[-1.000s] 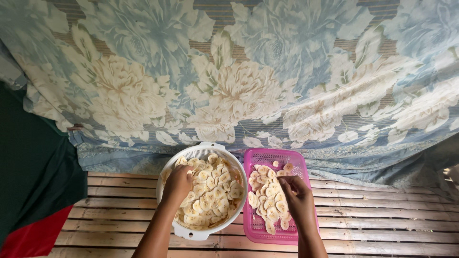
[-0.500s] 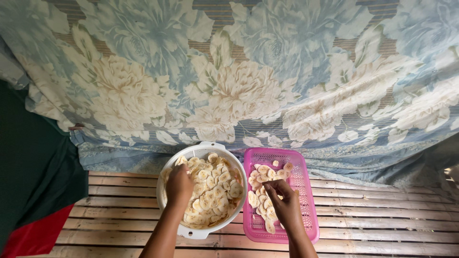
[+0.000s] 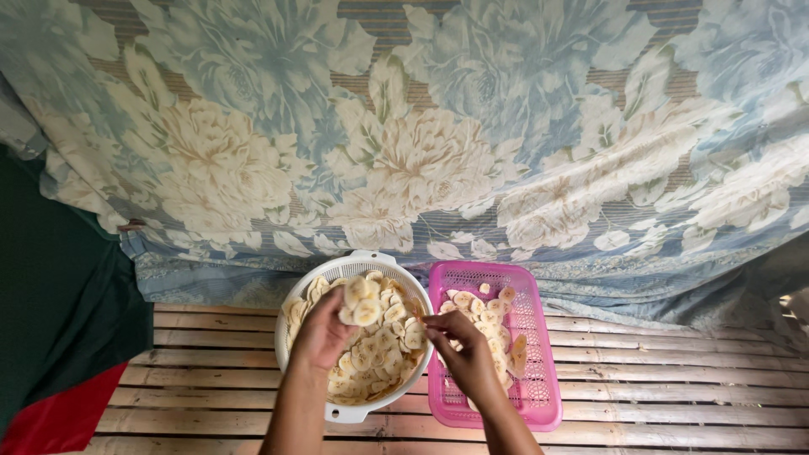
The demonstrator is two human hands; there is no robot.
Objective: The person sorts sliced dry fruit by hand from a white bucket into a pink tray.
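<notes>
One white round colander (image 3: 297, 297), heaped with pale banana slices (image 3: 379, 358). Left hand (image 3: 324, 333): grip curled around several slices (image 3: 361, 305), lifted just above the heap. Right hand (image 3: 466, 352), just beside it: fingertips pinched together over the colander's right rim; whether they hold a slice cannot be told. One pink rectangular basket (image 3: 539, 396), right of both hands, long axis running away from the person, holding a thin layer of slices. Slatted wooden floor (image 3: 674, 396) beneath.

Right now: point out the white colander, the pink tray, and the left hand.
white colander (image 3: 364, 260): head view, far rim.
pink tray (image 3: 539, 404): head view, bare mesh floor.
left hand (image 3: 320, 335): head view, back of hand.
</notes>
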